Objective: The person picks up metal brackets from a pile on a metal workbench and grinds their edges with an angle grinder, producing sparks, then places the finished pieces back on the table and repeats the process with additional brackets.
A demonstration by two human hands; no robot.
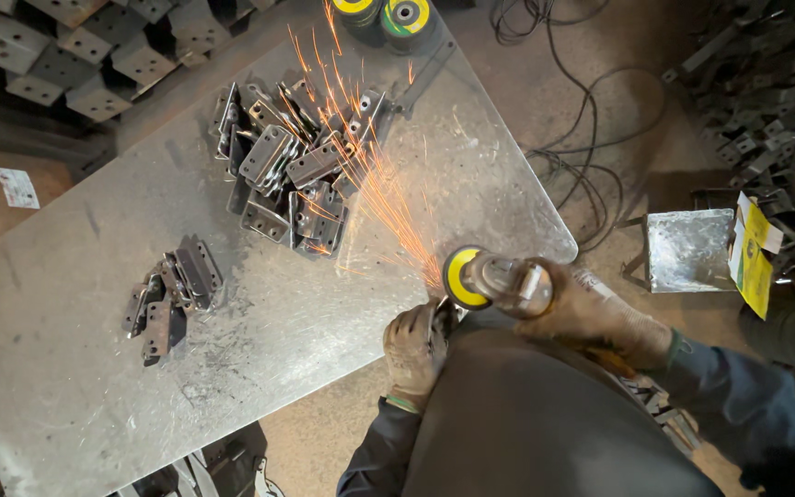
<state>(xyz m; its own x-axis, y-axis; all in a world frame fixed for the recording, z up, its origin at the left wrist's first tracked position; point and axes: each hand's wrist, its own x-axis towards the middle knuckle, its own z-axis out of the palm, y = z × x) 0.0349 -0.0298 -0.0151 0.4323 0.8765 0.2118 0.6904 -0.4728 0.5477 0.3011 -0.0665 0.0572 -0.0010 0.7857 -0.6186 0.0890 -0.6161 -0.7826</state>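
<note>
My right hand [591, 317], in a worn glove, grips an angle grinder [499, 279] with a yellow disc at the near edge of a steel table [66, 368]. My gloved left hand [414, 348] holds a small metal bracket [441, 317] against the disc. Orange sparks [370, 166] fly from the disc away across the table. A large heap of grey metal brackets [292, 166] lies in the spark path. A smaller heap of brackets [172, 294] lies to the left.
Spare grinding discs [388, 17] sit at the table's far end. Stacks of steel parts [85, 55] fill the top left and more parts [775, 101] the right. Black cables [581, 156] trail over the floor. A small metal stand [687, 248] with yellow packets [752, 253] stands at right.
</note>
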